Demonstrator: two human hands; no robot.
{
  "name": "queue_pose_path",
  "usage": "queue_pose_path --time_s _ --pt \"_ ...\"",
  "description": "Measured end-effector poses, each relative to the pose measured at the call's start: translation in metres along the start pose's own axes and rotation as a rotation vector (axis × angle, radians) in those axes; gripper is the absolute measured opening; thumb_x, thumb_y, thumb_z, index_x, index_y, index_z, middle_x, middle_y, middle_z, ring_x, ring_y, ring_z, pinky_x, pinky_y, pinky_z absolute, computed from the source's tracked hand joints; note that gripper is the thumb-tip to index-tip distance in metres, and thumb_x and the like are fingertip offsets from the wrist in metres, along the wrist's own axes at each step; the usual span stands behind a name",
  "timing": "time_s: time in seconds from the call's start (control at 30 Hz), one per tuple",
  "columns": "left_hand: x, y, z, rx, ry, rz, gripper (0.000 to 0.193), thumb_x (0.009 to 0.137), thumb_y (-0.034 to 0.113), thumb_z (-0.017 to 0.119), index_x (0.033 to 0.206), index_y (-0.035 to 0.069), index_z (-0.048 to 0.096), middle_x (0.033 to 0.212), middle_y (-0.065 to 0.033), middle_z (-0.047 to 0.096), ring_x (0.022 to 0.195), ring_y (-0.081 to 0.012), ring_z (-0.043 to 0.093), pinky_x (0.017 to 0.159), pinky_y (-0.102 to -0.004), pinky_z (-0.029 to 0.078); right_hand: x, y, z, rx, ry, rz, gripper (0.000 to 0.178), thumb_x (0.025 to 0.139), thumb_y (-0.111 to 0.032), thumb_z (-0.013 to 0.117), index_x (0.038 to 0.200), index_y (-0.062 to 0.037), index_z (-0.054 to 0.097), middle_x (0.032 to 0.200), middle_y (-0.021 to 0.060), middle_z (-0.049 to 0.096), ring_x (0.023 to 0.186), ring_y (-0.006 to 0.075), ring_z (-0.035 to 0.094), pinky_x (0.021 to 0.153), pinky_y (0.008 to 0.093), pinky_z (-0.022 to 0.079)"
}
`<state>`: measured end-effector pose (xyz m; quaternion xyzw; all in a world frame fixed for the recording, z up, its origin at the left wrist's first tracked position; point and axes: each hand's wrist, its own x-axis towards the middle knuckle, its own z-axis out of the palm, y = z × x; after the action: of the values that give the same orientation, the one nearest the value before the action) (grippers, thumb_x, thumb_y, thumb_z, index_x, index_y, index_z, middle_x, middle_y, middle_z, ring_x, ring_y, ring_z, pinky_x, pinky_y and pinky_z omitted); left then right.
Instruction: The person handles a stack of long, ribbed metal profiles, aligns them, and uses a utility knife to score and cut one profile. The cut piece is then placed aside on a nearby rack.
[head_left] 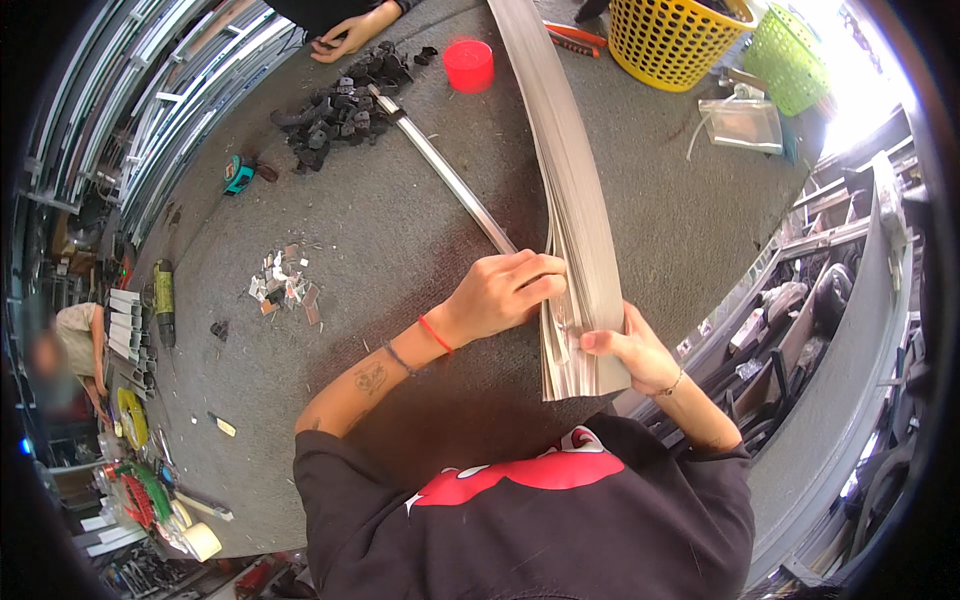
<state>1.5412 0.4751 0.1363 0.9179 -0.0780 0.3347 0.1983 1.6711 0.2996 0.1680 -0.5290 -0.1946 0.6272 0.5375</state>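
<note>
A thick stack of long, thin, beige slats (575,170) runs from the far edge of the table to just in front of me. Its near end is fanned apart, with loose strips showing. My left hand (505,292) is closed, its fingers curled against the stack's left side and pinching at slat edges. My right hand (640,350) grips the near end from the right, thumb across the top and fingers hidden beneath. A silver metal tube (445,165) lies slantwise on the table, its near end reaching my left hand. Clear plastic film seems to show between the hands.
Black plastic parts (350,115) are heaped at the far side beside a red round container (468,66) and another person's hand (345,35). Small scraps (283,282) lie left. A yellow basket (670,45) and a green basket (785,60) stand far right. Bins (800,310) line the right.
</note>
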Motion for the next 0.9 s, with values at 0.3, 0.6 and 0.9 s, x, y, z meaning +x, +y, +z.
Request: queue_pose_path --time_s 0.3,0.6,0.9 --pt "0.031 -0.06 0.008 0.147 0.135 0.011 0.028 0.059 -0.003 0.067 0.082 0.01 0.056 0.091 0.0013 0.059 0.077 -0.0175 0.059 0.064 -0.0303 0.051 0.0 0.003 -0.007 0.025 -0.045 0.123 0.058 0.073 -0.021 0.069 0.121 0.0035 0.046 0.105 0.0073 0.057 0.095 0.0139 0.056 0.084 0.029 0.046" --pt "0.045 -0.097 0.007 0.258 0.128 -0.025 0.028 0.06 0.003 0.07 0.082 0.014 0.056 0.094 0.0038 0.061 0.08 -0.015 0.06 0.066 -0.0294 0.049 0.002 0.014 -0.012 0.092 -0.012 0.103 0.065 0.069 -0.025 0.07 0.121 0.0044 0.046 0.106 0.0077 0.057 0.093 0.0144 0.056 0.082 0.0295 0.047" --pt "0.065 -0.137 0.007 0.328 0.115 -0.082 0.026 0.064 0.007 0.069 0.086 0.015 0.058 0.099 0.0045 0.062 0.082 -0.0169 0.061 0.071 -0.0318 0.051 -0.006 0.029 -0.023 0.126 0.072 0.046 0.064 0.066 -0.024 0.07 0.118 0.0051 0.048 0.098 0.0101 0.061 0.083 0.0179 0.062 0.073 0.0319 0.053"
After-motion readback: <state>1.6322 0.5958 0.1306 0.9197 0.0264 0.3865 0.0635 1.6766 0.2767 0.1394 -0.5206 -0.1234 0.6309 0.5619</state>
